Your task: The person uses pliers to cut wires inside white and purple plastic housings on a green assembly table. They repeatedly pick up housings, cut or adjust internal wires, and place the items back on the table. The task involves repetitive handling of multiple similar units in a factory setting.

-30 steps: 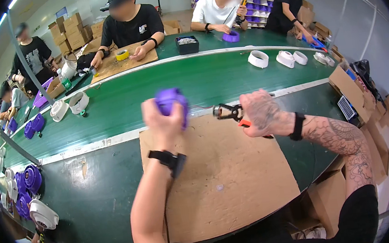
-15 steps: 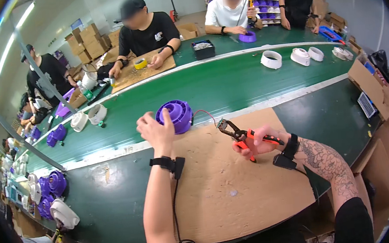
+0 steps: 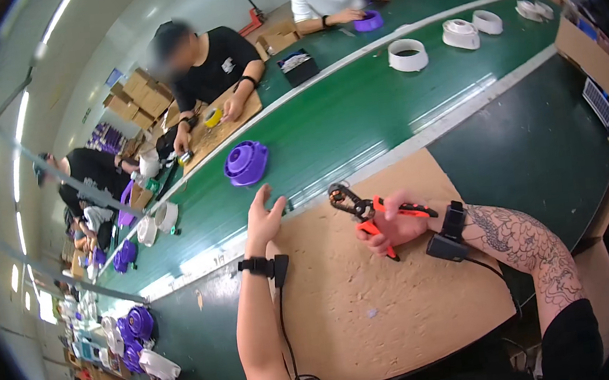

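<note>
A purple round housing (image 3: 246, 162) with raised rings lies on the green conveyor belt, just beyond the fingertips of my left hand (image 3: 265, 221). That hand is open and holds nothing, with its thumb apart from the fingers, above the belt's near edge. In my right hand (image 3: 400, 226) are wire strippers (image 3: 350, 200) with a dark head and orange-red and black handles. Their head points to the far left, over the brown cardboard sheet (image 3: 397, 313). Whether anything sits between their jaws is too small to tell.
White rings (image 3: 407, 55) and other white parts stand on the belt at the right. Purple and white housings (image 3: 140, 323) crowd the table's left end. Across the belt, a co-worker in black (image 3: 222, 62) handles a yellow ring (image 3: 213, 117). A cardboard box (image 3: 592, 52) stands at right.
The purple housing has gone farther onto the belt, away from my left hand. The red wire that ran from it to the strippers no longer shows. My view has tilted and shifted.
</note>
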`<state>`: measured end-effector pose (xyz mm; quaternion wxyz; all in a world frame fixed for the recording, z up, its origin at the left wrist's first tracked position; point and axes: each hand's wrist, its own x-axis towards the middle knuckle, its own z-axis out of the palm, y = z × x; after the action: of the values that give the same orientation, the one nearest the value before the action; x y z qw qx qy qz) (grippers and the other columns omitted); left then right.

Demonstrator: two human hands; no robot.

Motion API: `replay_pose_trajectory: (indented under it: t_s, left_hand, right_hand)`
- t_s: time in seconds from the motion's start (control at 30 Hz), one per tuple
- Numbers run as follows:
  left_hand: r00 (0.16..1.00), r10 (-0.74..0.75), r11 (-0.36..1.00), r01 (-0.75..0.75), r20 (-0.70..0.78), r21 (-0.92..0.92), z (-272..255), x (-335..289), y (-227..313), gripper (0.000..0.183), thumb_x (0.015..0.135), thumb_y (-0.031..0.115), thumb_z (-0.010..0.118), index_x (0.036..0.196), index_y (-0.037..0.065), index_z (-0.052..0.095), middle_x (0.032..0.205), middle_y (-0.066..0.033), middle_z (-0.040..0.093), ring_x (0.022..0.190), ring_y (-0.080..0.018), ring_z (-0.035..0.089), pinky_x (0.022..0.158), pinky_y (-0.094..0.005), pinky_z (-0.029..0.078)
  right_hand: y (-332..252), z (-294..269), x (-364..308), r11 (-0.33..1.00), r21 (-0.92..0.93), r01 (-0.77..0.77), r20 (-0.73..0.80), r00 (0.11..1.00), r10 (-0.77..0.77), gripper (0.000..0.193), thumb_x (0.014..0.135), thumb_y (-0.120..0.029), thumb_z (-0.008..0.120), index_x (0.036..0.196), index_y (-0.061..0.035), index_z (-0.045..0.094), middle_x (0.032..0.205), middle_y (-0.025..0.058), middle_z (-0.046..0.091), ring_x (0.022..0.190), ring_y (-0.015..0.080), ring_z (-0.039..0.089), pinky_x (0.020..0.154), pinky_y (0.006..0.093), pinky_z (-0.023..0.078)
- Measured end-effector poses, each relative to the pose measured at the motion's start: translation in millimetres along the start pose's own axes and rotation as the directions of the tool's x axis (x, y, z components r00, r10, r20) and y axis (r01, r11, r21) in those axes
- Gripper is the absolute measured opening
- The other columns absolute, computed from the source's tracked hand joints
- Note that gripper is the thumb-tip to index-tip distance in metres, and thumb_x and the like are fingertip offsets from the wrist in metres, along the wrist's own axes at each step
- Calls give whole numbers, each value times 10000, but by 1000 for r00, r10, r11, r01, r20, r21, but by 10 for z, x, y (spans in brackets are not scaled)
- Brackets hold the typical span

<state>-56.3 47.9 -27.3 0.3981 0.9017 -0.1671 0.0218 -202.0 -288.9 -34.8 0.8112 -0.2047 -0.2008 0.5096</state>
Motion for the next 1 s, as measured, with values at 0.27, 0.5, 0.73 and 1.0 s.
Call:
replay_pose_trajectory:
  t_s: [0.27, 0.5, 0.73, 1.0]
  left_hand:
    - [759, 238, 343, 518, 606, -783, 394, -211, 1209, 467, 1092, 302, 539, 1444, -6, 538, 1308, -130, 665, 1180, -258, 657, 1006, -474, 538]
    - [844, 56, 459, 452, 533, -765, 352, 64, 1061, 342, 1063, 113, 588, 1383, -4, 579, 1192, -95, 697, 1082, -231, 701, 899, -385, 595]
    - [938, -192, 680, 339, 289, -651, 297, 662, 567, 509, 952, 62, 728, 1410, -61, 544, 1313, -140, 657, 1092, -236, 685, 897, -340, 582]
    - [938, -199, 926, 85, -283, -368, -45, 1550, -617, 747, 875, 19, 798, 1519, -37, 424, 1438, -144, 577, 1201, -210, 621, 926, -293, 531]
  right_hand:
    - [-36, 24, -74, 999, 14, -29, -12, 1000, 29, 477, 712, -272, 613, 1100, 5, 596, 866, 61, 591, 788, 195, 496, 821, 337, 399]
    - [-62, 40, -16, 995, 86, -42, -41, 998, 45, 487, 728, -272, 634, 1097, 43, 605, 893, 95, 600, 807, 213, 541, 830, 344, 429]
    - [-37, 25, -72, 995, 93, -23, -79, 996, 30, 316, 809, -264, 603, 999, -12, 607, 842, 88, 584, 749, 220, 535, 793, 344, 448]
    - [-3, 19, 24, 998, 58, -39, -72, 997, 43, 300, 817, -304, 616, 979, -52, 625, 818, 47, 591, 743, 196, 568, 781, 366, 461]
